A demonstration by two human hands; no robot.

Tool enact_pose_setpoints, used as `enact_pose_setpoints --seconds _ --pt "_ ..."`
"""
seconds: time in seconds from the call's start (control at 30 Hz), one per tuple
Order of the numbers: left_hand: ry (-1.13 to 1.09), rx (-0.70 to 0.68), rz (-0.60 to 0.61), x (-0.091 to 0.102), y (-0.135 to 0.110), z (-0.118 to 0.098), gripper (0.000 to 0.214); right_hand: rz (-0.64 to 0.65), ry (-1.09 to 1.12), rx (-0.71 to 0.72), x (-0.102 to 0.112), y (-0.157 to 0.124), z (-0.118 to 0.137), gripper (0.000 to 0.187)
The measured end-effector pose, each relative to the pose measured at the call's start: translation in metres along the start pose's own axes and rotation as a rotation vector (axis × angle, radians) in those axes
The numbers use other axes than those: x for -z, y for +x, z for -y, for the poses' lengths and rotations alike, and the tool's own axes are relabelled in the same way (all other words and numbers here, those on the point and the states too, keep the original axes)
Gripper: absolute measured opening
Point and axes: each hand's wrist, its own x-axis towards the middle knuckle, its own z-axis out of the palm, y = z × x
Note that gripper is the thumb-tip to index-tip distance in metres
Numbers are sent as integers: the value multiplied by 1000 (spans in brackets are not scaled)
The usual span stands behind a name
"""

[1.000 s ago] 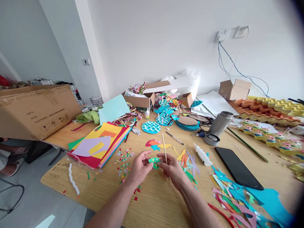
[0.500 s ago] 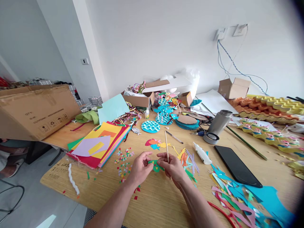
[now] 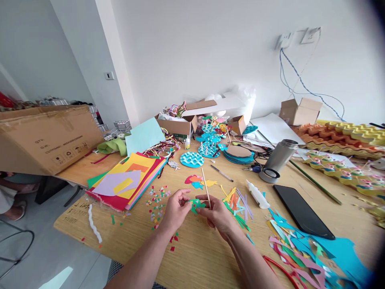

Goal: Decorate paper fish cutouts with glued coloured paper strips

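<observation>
Between my two hands is a small green paper cutout point(image 3: 196, 206) with little coloured pieces on it. My left hand point(image 3: 177, 210) pinches its left edge. My right hand point(image 3: 217, 212) holds the cutout's right side and also grips a thin wooden stick point(image 3: 205, 185), which stands up tilted from the fingers. Just beyond lie paper fish point(image 3: 197, 182) in red, blue and yellow. Tiny paper bits point(image 3: 158, 204) are scattered left of my left hand. Paper strips point(image 3: 237, 204) and a white glue bottle point(image 3: 257, 195) lie to the right of my right hand.
A stack of coloured paper point(image 3: 120, 180) lies at the left, near a big cardboard box point(image 3: 51, 140). On the right are a black phone point(image 3: 303, 212), paper scraps point(image 3: 300, 253), red-handled scissors point(image 3: 279, 271) and a steel flask point(image 3: 278, 157). A blue wavy disc point(image 3: 191, 159) sits farther back.
The green cutout has turned in my fingers and sits slightly higher. The stick in my right hand leans more to the left. The view has shifted slightly.
</observation>
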Motion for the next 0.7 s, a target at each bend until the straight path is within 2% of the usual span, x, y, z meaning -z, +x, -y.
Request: enact_pose_setpoints --seconds 0.27,0.7 --pt "-88 113 83 -1 -3 -7 48 -22 9 17 -1 0 2 44" --pt "-6 44 141 -5 -3 0 43 -66 38 42 0 0 1 42"
